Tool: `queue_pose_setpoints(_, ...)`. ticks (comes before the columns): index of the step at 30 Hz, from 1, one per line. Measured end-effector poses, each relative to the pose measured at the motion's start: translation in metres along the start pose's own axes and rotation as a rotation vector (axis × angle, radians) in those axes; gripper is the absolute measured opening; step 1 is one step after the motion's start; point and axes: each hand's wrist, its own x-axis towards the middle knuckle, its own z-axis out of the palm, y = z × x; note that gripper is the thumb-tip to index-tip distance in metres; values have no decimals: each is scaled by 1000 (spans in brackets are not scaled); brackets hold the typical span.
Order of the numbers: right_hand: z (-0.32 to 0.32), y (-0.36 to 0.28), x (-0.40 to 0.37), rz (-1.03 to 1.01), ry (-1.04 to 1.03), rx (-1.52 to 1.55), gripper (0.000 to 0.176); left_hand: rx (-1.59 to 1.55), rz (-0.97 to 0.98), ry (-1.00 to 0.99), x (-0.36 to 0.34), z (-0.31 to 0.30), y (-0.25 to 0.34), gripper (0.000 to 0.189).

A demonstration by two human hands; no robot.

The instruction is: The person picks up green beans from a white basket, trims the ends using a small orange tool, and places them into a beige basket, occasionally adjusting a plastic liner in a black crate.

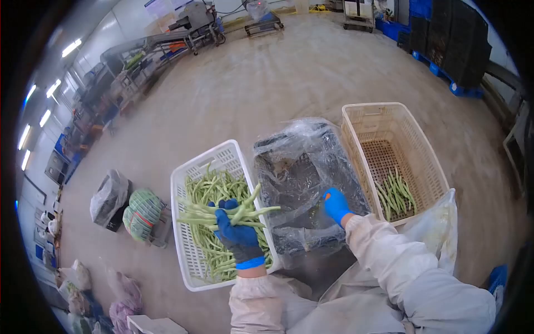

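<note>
Blue-gloved left hand (236,231), grip closed round beans (258,212) over the white crate (186,247); right hand (337,207) curled above the black crate (300,242), its hold indeterminable. Light, mid-length support should best prevent snapping.

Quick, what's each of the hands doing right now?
Left hand: closed around a bunch of green beans.
Right hand: over the plastic-lined black crate; cannot tell whether it is open or closed.
</note>
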Motion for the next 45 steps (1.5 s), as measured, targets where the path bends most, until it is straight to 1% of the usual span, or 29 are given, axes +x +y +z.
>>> queue_pose_setpoints(2,-2,5,-16,-576,148,-44,26,-58,-48,-1,11,-27,-8,36)
queue_pose_setpoints(3,1,-4,-24,-640,58,86,28,-136,-95,-90,17,-37,-16,28)
queue_pose_setpoints(4,1,-31,-46,-694,-32,222,30,-207,-146,-181,19,-42,-19,23)
queue_pose_setpoints(5,3,-50,-63,-679,-205,349,30,-201,-149,-184,17,-39,-20,23)
queue_pose_setpoints(6,3,-68,-78,-661,-378,474,30,-205,-162,-124,13,-32,-20,23)
queue_pose_setpoints(7,-2,-85,-92,-659,-375,477,30,-209,-173,-64,7,-24,-18,23)
queue_pose_setpoints(9,-9,-109,-109,-588,-514,333,28,-161,-176,-29,2,-15,-14,23)
queue_pose_setpoints(13,-1,-110,-107,-533,-497,314,27,-139,-155,-28,1,-15,-15,23)
queue_pose_setpoints(15,6,-105,-108,-661,-282,230,23,-147,-155,-52,4,-20,-18,23)
queue_pose_setpoints(16,14,-102,-105,-660,-281,230,23,-195,-181,-134,7,-26,-21,25)
queue_pose_setpoints(17,25,-98,-98,-415,-401,581,22,-242,-207,-218,10,-32,-25,26)
queue_pose_setpoints(18,30,-97,-95,-152,-512,923,21,-242,-209,-221,6,-25,-24,26)
queue_pose_setpoints(20,33,-92,-94,-136,-490,897,20,-194,-208,-105,-6,-9,-23,33)
queue_pose_setpoints(22,36,-89,-91,-127,-468,866,20,-164,-204,-112,-10,-8,-25,35)
queue_pose_setpoints(23,42,-84,-88,-59,-471,963,20,-131,-201,-114,-13,-4,-25,38)
queue_pose_setpoints(24,47,-79,-82,10,-471,1062,20,-83,-187,-73,-16,2,-25,48)
queue_pose_setpoints(25,47,-69,-72,3,-463,1064,20,-87,-190,-81,-16,6,-22,48)
queue_pose_setpoints(27,42,-31,-50,-283,-126,339,20,-183,-180,-149,-11,7,-9,48)
queue_pose_setpoints(29,18,13,-19,-195,-100,-3,19,-119,-120,-216,-8,11,9,47)
queue_pose_setpoints(31,-5,27,-10,-386,-31,179,27,-199,-205,-240,-8,15,17,47)
queue_pose_setpoints(33,-43,-22,-30,-773,198,195,40,-208,-252,-281,-6,10,13,47)
queue_pose_setpoints(35,-90,-80,-55,-973,86,102,53,-206,-303,-335,-6,11,10,47)
queue_pose_setpoints(36,-98,-92,-55,-967,93,105,53,-227,-342,-352,-7,13,9,47)
queue_pose_setpoints(38,-107,-108,-53,-1167,-65,-134,42,-253,-377,-396,-7,13,7,47)
queue_pose_setpoints(39,-112,-112,-52,-1172,-64,-130,42,-250,-372,-398,-8,12,5,47)
queue_pose_setpoints(41,-115,-118,-51,-1075,-278,-541,32,-202,-382,-349,-8,11,7,48)
queue_pose_setpoints(42,-112,-116,-50,-1093,-282,-534,32,-167,-364,-336,-9,12,7,47)
queue_pose_setpoints(44,-106,-105,-55,-1214,-54,-532,24,-172,-362,-334,-7,10,4,49)
queue_pose_setpoints(45,-104,-102,-56,-1223,-55,-527,24,-181,-367,-346,-5,8,2,49)
